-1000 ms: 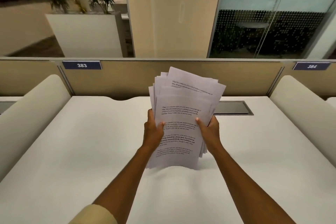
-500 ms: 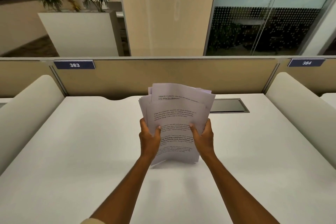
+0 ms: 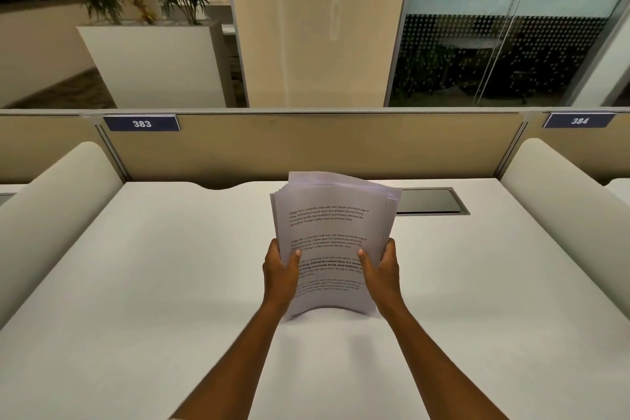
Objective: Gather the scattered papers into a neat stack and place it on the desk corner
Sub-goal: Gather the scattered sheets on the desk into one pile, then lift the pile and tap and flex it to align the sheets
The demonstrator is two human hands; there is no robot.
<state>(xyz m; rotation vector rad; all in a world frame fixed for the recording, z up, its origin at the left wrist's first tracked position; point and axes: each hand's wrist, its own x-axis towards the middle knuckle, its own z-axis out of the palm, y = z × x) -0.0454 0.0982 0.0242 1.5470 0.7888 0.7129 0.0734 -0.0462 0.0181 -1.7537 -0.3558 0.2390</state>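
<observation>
A stack of white printed papers (image 3: 332, 225) stands nearly upright in the middle of the white desk (image 3: 153, 283), its lower edge bowed against the desk top. My left hand (image 3: 281, 274) grips its left edge, thumb on the front sheet. My right hand (image 3: 381, 271) grips the right edge the same way. The sheets' top edges are still slightly fanned at the upper right.
A dark cable hatch (image 3: 431, 201) is set into the desk just right of the papers. A tan partition (image 3: 306, 143) with labels 383 and 384 runs along the back. Rounded cream dividers (image 3: 51, 208) stand on the left and on the right (image 3: 562, 211).
Both hands lowered the stack until its bottom edge met the desk. The sheets have slid closer together, so the fan at the top is much narrower than before.
</observation>
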